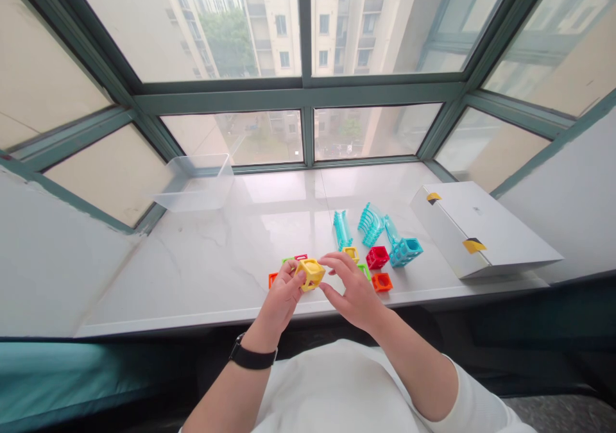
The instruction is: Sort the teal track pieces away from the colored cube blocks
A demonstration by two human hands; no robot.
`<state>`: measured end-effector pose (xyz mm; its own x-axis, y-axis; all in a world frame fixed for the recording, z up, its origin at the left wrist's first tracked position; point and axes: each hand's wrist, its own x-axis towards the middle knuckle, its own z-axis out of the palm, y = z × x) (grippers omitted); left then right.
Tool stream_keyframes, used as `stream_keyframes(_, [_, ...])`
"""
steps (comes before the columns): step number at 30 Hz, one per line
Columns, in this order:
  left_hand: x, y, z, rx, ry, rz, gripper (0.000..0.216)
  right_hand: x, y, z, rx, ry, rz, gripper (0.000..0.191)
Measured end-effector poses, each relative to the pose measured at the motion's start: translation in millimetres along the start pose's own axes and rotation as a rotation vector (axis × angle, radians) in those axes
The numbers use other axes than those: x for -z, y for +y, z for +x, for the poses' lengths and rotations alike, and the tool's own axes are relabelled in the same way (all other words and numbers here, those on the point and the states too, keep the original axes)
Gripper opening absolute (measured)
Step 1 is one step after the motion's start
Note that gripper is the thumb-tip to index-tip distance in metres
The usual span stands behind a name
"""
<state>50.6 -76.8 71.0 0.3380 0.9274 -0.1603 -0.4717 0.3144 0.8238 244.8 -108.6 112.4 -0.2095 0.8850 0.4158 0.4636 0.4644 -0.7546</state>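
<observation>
My left hand (283,295) grips a yellow open-frame toy cube (310,274) between thumb and fingers, just above the sill's front edge. My right hand (353,288) is at the cube's right side, thumb and fingers apart; whether a fingertip touches it I cannot tell. Partly hidden behind my hands lie an orange block (272,280), a red piece (301,257), a second yellow block (351,253) and a green block (364,271). To the right are a red cube (377,257), an orange cube (382,282) and a blue cube piece (405,252).
Clear blue track pieces, one straight (342,229) and one curved (370,224), lie behind the blocks. A transparent plastic bin (195,195) stands at the back left, a white box (486,224) at the right. Green-framed windows (308,97) enclose the white sill (192,272).
</observation>
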Motion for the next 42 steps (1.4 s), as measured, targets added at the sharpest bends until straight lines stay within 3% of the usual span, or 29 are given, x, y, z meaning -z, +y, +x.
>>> stream_keyframes(5, [-4, -3, -3, -0.019, -0.009, 0.133, 0.04, 5, -4, 0, 0.056, -0.134, -0.057, 0.066])
stream_keyframes(16, [-5, -8, -2, -0.042, -0.036, 0.089, 0.043, 12, 5, -1, 0.061, -0.186, -0.064, 0.067])
stream_keyframes(23, [-20, -6, 2, -0.058, 0.018, 0.185, 0.045, 25, 16, 0, 0.075, -0.213, -0.132, 0.06])
stream_keyframes(27, [-26, -7, 9, -0.126, 0.035, 0.264, 0.043, 40, 28, 1, 0.066, -0.128, -0.172, 0.049])
stream_keyframes(32, [-18, -17, 30, -0.167, 0.051, 0.389, 0.029, 76, 47, 1, -0.136, 0.113, -0.241, 0.04])
stream_keyframes(36, [-14, -42, 56, -0.254, 0.041, 0.59, 0.023, 99, 63, -2, -0.252, 0.257, -0.212, 0.048])
stream_keyframes(42, [-14, -96, 94, -0.373, 0.017, 0.826, 0.047, 98, 94, -6, -0.331, 0.281, -0.15, 0.052])
